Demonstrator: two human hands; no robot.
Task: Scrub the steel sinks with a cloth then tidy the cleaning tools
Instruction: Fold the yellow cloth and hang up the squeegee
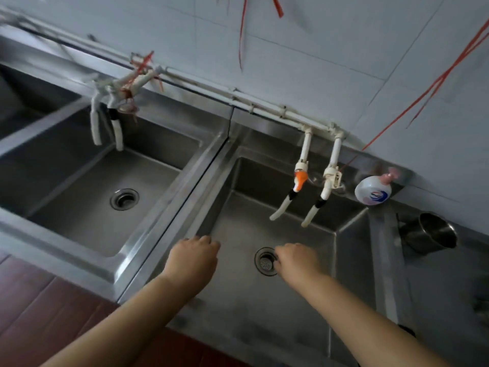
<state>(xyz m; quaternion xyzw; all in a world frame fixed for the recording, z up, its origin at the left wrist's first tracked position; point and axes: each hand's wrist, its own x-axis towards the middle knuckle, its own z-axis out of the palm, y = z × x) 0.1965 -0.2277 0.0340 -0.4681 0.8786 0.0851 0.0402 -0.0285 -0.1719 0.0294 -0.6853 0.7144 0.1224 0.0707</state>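
A long steel worktop (436, 287) ran along a pale tiled wall (317, 49), with sinks sunk into it side by side. The right sink (352, 260), where the work was, sat between the dividing ridge on its left and the flat right end of the worktop; the left sink (66, 181) lay just past that ridge. Both basins were dull grey steel, streaked and smudged, each with a round drain (266, 262) in its floor.

Both hands reached down into the right sink. The left hand (194, 256) hung near the sink's left wall, fingers curled under; the right hand (297, 259) sat just beside the drain, fingers also curled. No cloth showed, and whether either hand held anything could not be told.

To scrub well, the cloth probably wanted fetching first, then firm overlapping strokes worked from the walls down toward the drain, with care in the corners and round the drain rim.

White taps (315, 186) hung over the back edge of the right sink. A soap bottle (373, 193) stood at the worktop's back right corner, and a steel cup (428, 235) lay tipped nearby
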